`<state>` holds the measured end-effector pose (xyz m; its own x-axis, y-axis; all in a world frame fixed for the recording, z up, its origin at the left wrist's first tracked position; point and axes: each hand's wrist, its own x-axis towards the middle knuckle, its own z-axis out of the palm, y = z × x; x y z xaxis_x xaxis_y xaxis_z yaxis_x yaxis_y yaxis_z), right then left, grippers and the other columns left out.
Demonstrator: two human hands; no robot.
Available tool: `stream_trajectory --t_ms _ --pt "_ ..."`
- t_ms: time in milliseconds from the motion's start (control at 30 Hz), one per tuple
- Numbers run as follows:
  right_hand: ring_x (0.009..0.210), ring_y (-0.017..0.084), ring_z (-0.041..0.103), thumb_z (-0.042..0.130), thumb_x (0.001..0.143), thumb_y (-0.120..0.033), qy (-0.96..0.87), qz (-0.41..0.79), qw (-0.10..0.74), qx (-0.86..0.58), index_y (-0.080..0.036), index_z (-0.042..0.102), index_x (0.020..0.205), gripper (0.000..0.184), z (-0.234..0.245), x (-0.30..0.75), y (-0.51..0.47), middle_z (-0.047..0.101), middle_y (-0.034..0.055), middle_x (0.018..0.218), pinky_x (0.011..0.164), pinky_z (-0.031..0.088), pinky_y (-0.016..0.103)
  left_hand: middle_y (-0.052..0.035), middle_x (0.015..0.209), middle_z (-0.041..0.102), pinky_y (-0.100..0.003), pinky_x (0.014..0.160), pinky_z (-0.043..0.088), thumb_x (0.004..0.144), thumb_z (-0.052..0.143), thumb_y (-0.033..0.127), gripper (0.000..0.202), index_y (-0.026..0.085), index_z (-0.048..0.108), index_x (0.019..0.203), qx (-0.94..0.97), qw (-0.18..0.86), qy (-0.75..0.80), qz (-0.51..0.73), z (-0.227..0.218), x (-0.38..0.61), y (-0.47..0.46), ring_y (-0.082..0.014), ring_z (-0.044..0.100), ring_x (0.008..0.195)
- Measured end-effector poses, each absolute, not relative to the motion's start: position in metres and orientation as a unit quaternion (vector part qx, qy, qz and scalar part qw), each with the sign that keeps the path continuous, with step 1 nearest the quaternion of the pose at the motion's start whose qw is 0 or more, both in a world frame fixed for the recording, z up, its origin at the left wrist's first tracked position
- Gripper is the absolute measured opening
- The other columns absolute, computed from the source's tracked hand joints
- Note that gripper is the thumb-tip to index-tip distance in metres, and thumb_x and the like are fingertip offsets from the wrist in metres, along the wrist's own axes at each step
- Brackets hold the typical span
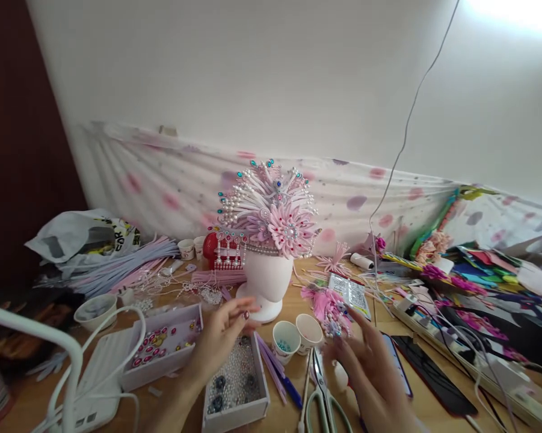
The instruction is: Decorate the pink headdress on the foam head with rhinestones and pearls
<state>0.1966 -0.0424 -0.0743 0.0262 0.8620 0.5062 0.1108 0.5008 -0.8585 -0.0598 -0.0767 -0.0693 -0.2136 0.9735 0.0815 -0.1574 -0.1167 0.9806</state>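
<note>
A pink and white headdress (271, 210) with pearls and teal gems sits on a white head stand (267, 282) at the table's middle. My left hand (219, 343) hovers just in front of the stand's base, above a white box of clear beads (237, 385), fingers loosely curled with nothing visible in them. My right hand (370, 361) is spread open next to a pink flower piece (327, 307), above a phone (399, 367). Two small paper cups (298, 337) stand between my hands.
Scissors (322, 397) and purple strips (273, 361) lie in front. A box of pink gems (162, 349) sits to the left, beside a white lamp arm (49, 343). Foam strips (121, 264), a plastic bag (81, 234), coloured sheets (482, 276) and a power strip (433, 325) crowd the sides.
</note>
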Motion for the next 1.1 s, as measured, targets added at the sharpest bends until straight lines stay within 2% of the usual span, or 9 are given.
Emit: stream_trajectory --t_ms 33,133,167,300,400,467,633,800,1100 --pt "0.087 0.027 0.079 0.075 0.09 -0.059 -0.625 0.327 0.587 -0.396 -0.023 0.056 0.138 0.062 -0.075 0.185 -0.033 0.08 0.011 0.097 0.078 0.067 0.044 -0.0083 0.099 0.082 -0.037 0.084 0.06 0.077 0.081 0.037 0.028 0.021 0.08 0.1 0.455 0.396 0.5 0.621 -0.058 -0.067 -0.072 -0.0251 0.076 0.085" --pt "0.115 0.037 0.072 0.072 0.077 -0.079 -0.645 0.308 0.533 -0.452 -0.02 0.055 0.134 0.084 -0.073 0.153 0.009 0.074 0.0219 0.122 0.096 0.06 0.057 -0.0073 0.098 0.078 -0.041 0.101 0.051 0.077 0.075 0.031 0.012 0.024 0.079 0.086 0.484 0.172 0.534 0.672 -0.029 -0.094 -0.05 -0.0268 0.068 0.097" --pt "0.127 0.041 0.066 0.073 0.072 -0.081 -0.648 0.301 0.529 -0.458 -0.018 0.055 0.134 0.089 -0.073 0.144 0.023 0.068 0.0254 0.133 0.104 0.054 0.061 -0.0079 0.103 0.077 -0.041 0.106 0.048 0.075 0.076 0.03 0.013 0.023 0.078 0.086 0.457 0.154 0.525 0.702 -0.022 -0.103 -0.04 -0.0269 0.066 0.103" --pt "0.152 0.047 0.037 0.083 0.057 -0.081 -0.649 0.289 0.525 -0.469 -0.015 0.045 0.146 0.116 -0.076 0.118 0.059 0.043 0.0301 0.16 0.124 0.029 0.064 -0.0094 0.107 0.071 -0.041 0.098 0.05 0.063 0.083 0.028 0.037 0.021 0.063 0.095 0.346 0.208 0.495 0.769 -0.01 -0.126 0.012 -0.0244 0.063 0.1" --pt "0.157 0.046 0.028 0.087 0.049 -0.08 -0.654 0.295 0.52 -0.464 -0.013 0.033 0.154 0.136 -0.074 0.107 0.068 0.034 0.0307 0.165 0.127 0.025 0.059 -0.0068 0.099 0.072 -0.038 0.092 0.053 0.054 0.087 0.03 0.049 0.022 0.059 0.093 0.34 0.263 0.458 0.778 -0.013 -0.131 0.041 -0.023 0.066 0.095" --pt "0.155 0.045 0.032 0.087 0.048 -0.079 -0.658 0.304 0.516 -0.456 -0.01 0.027 0.156 0.142 -0.071 0.104 0.074 0.038 0.0316 0.161 0.126 0.028 0.057 -0.0047 0.091 0.073 -0.038 0.089 0.053 0.049 0.088 0.037 0.05 0.022 0.061 0.089 0.348 0.303 0.427 0.778 -0.015 -0.132 0.051 -0.0232 0.068 0.091" --pt "0.15 0.043 0.041 0.089 0.049 -0.075 -0.664 0.325 0.505 -0.445 -0.013 0.03 0.152 0.134 -0.071 0.104 0.095 0.047 0.0292 0.153 0.124 0.034 0.055 -0.0036 0.083 0.077 -0.037 0.086 0.053 0.045 0.09 0.043 0.05 0.019 0.069 0.084 0.369 0.364 0.369 0.772 -0.015 -0.137 0.06 -0.0239 0.071 0.085" --pt "0.131 0.036 0.062 0.087 0.064 -0.066 -0.69 0.35 0.487 -0.404 -0.019 0.046 0.144 0.101 -0.075 0.104 0.1 0.065 0.0181 0.136 0.11 0.052 0.049 -0.0015 0.079 0.078 -0.035 0.082 0.052 0.044 0.094 0.036 0.049 0.018 0.071 0.083 0.374 0.371 0.351 0.774 -0.017 -0.141 0.07 -0.0229 0.072 0.08" --pt "0.134 0.038 0.059 0.085 0.068 -0.059 -0.692 0.35 0.519 -0.361 -0.022 0.054 0.143 0.089 -0.066 0.095 0.089 0.068 0.0148 0.135 0.106 0.057 0.047 -0.0011 0.079 0.078 -0.034 0.082 0.053 0.037 0.101 0.037 0.061 0.017 0.071 0.087 0.368 0.353 0.349 0.786 -0.021 -0.141 0.077 -0.0213 0.072 0.077"
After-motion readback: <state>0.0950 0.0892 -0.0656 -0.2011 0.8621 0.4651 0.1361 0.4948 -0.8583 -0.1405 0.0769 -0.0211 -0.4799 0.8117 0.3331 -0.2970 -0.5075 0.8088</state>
